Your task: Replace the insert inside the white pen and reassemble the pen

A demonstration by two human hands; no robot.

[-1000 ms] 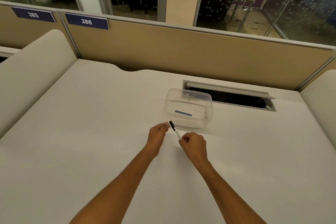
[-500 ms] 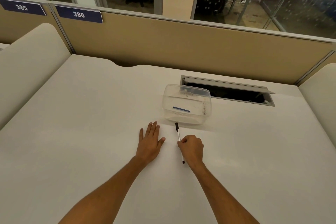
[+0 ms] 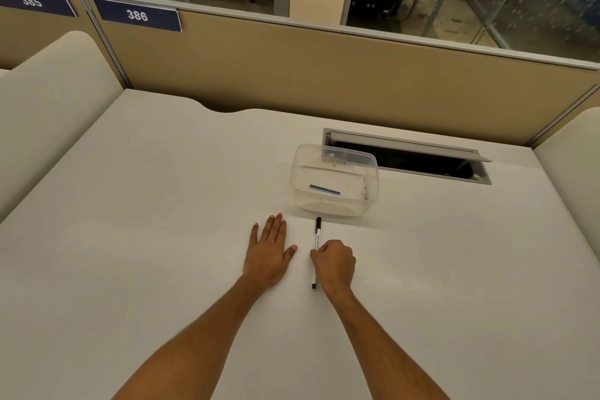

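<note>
The white pen [image 3: 316, 242] lies on the bench [image 3: 162, 204] with its long axis running near to far, black cap at the far end, just short of the clear container [image 3: 334, 182]. The right hand [image 3: 334, 263] is curled, pinching the pen's middle. The left hand [image 3: 271, 250] rests flat, fingers spread, just left of the pen. A blue insert [image 3: 324, 189] lies inside the container. Open bench stretches left, right and near; a cable slot [image 3: 422, 162] sits far right.
</note>
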